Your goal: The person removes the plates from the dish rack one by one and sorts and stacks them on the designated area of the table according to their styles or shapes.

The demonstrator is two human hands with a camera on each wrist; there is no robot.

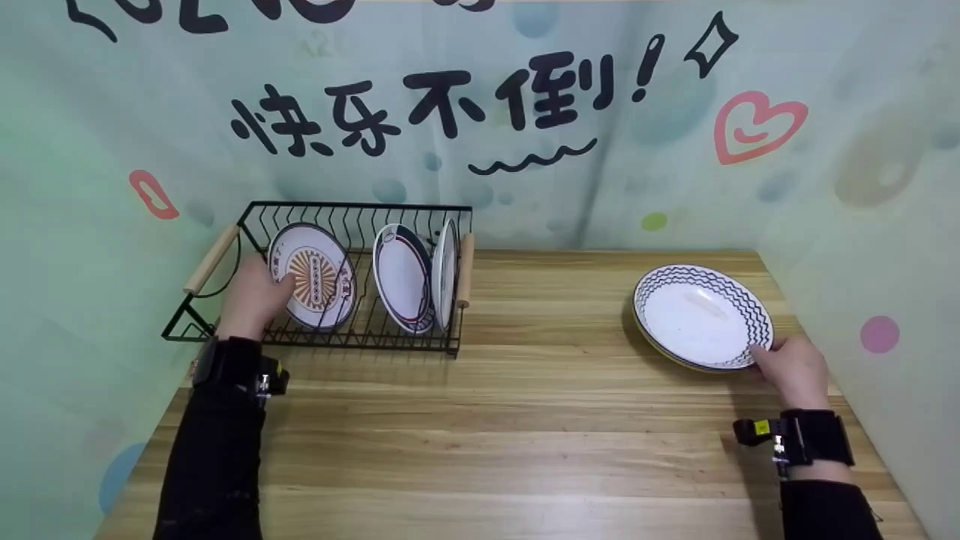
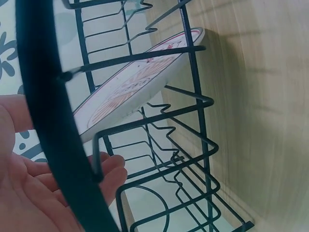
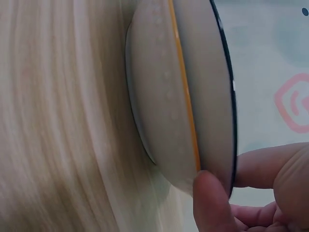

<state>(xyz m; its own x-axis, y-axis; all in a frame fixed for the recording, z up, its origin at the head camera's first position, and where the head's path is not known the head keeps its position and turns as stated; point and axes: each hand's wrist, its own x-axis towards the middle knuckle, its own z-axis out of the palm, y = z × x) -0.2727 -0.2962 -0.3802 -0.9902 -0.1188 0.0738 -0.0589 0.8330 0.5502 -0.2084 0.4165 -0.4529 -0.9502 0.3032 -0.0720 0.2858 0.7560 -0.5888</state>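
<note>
Partly, hands (image 1: pixel 255 296) behind rack (image 1: pixel 330 341), lower plate (image 3: pixel 154 96) hidden

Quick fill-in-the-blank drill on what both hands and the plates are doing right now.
1. The black wire rack holds ____ plates standing on edge.
2. The left hand touches the plate with the ____ sunburst centre.
3. The right hand pinches the wavy-rimmed plate, which tops a stack of ____ plates.

Missing words: three; orange; two
</note>
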